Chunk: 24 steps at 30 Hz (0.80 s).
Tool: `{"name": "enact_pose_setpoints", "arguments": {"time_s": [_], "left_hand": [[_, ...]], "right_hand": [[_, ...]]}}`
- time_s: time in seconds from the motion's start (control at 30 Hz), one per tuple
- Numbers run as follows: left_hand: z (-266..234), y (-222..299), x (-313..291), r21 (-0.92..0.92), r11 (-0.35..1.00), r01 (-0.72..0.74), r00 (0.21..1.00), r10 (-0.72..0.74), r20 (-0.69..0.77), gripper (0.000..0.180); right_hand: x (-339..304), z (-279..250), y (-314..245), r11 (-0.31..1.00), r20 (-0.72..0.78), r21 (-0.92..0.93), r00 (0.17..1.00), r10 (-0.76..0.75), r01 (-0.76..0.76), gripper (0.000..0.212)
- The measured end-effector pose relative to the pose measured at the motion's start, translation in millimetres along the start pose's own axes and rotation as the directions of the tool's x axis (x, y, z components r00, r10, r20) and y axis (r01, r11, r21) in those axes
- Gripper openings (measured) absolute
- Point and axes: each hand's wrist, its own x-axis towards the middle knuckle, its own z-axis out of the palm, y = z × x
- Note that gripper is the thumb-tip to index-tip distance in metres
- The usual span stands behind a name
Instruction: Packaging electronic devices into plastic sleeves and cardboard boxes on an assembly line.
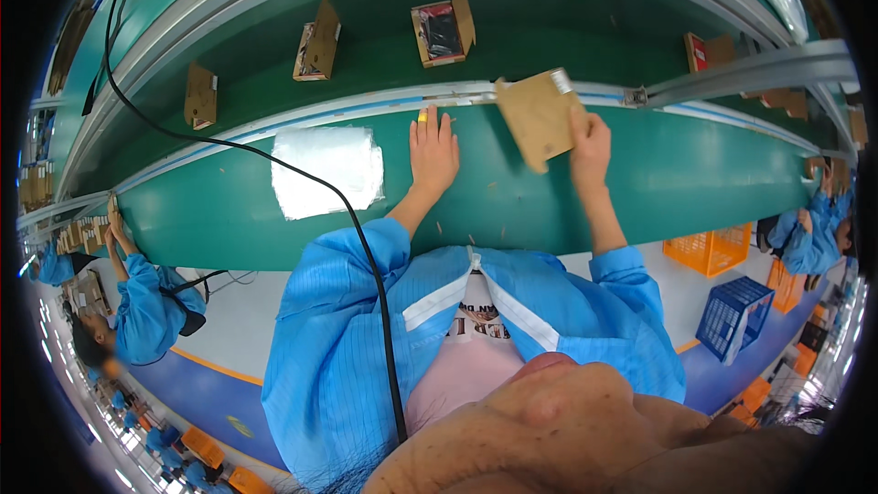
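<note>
my right hand (592, 144) pinches thin brown cardboard carton (535, 117); left hand (433, 155) straight-fingered, empty, near far edge of green tabletop (668, 169). i'd pinch lightly.

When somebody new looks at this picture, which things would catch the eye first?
Probably the white patch on the green bench, left of the left hand. Next, the brown box in the right hand, and the black cable that curves from the upper left down across the blue jacket.
</note>
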Motion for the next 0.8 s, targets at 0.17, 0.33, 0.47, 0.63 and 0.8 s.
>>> {"name": "enact_pose_setpoints", "arguments": {"time_s": [0.17,0.33,0.47,0.63,0.8], "left_hand": [[0.1,0.3,-0.6,-0.002,0.999,-0.041,0.998,0.041,-0.049,0.047],[-1.3,-0.5,-2.6,-0.006,1.0,-0.007,1.0,0.007,-0.016,0.045],[-8.4,-6.7,-20.5,-0.144,0.986,-0.08,0.997,0.082,0.013,0.044],[-40.9,-39.8,-40.4,0.08,0.982,0.173,0.985,-0.174,0.002,0.054],[-21.5,-41.4,-64.4,0.261,0.932,0.252,0.964,-0.265,0.015,0.066]], "right_hand": [[-38.0,-19.7,-54.4,0.987,0.14,-0.156,0.99,-0.01,0.032,0.049],[-40.7,-19.4,-38.8,0.985,0.086,0.048,0.984,0.159,-0.163,0.043],[-65.8,-3.0,32.9,0.279,0.414,0.515,0.52,0.747,-0.811,0.023],[-118.8,-28.5,65.5,0.597,0.159,0.334,0.668,0.727,-0.73,0.05],[-128.0,-78.6,46.5,0.69,-0.104,0.02,0.685,0.721,-0.724,0.046]]}}
